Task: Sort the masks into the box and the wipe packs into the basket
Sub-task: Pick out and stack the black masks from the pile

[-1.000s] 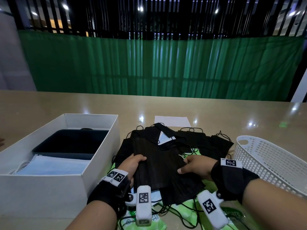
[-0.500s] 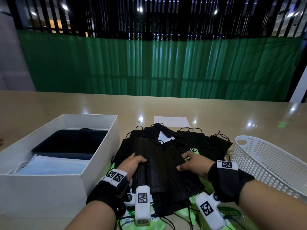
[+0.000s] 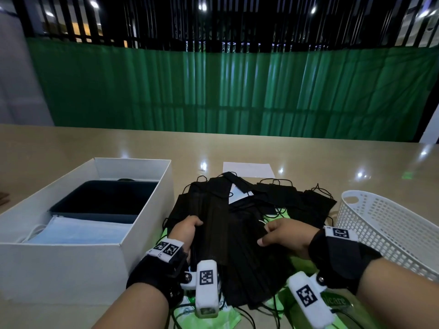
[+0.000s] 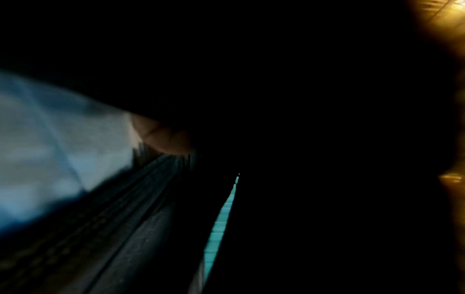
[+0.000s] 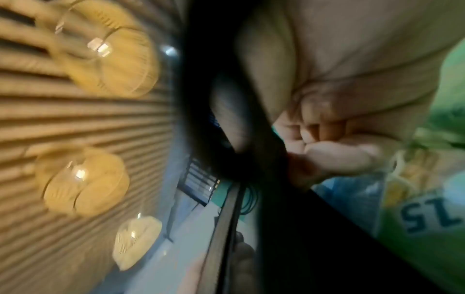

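A stack of black masks lies tilted in the middle of the table, held from both sides. My left hand grips its left edge, thumb on top. My right hand pinches its right edge; in the right wrist view the curled fingers clamp the black mask stack. More black masks lie spread behind. Green wipe packs peek out under the pile. The white box at left holds blue masks and a dark tray. The white basket stands at right.
A white sheet of paper lies beyond the mask pile. Loose black ear loops trail near the table's front edge. A green curtain hangs behind the table. The left wrist view is almost wholly dark.
Both hands have lifted the black mask stack slightly and drawn it together; the right hand shifted a little up and left. More green wipe pack shows beneath.
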Action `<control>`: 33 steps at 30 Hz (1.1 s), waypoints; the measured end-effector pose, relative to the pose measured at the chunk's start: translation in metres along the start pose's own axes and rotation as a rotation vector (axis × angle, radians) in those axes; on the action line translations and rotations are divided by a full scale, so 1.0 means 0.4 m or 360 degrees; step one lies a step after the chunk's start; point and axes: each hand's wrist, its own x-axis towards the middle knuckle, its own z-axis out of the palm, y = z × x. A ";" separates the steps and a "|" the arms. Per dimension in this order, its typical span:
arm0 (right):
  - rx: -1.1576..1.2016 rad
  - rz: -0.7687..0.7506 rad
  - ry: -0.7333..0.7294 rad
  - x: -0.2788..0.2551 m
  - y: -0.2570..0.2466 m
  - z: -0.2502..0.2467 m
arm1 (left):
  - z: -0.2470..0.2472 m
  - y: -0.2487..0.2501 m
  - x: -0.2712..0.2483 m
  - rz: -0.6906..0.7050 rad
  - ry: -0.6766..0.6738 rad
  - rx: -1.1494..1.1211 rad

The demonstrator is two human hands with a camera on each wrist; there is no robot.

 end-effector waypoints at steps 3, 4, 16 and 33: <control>-0.0009 0.0056 -0.0101 -0.018 0.002 0.003 | 0.002 0.002 0.005 -0.0029 0.0028 -0.0015; -0.0102 0.0040 -0.0092 -0.020 0.000 0.007 | 0.002 0.000 0.007 -0.0035 0.0034 -0.0007; -0.0263 0.0066 -0.0079 -0.030 -0.037 0.057 | -0.002 -0.004 0.003 0.0000 -0.0029 0.0009; 0.0874 -0.0111 0.0541 -0.040 0.007 -0.087 | 0.088 0.108 -0.095 0.0386 -0.0861 -0.0452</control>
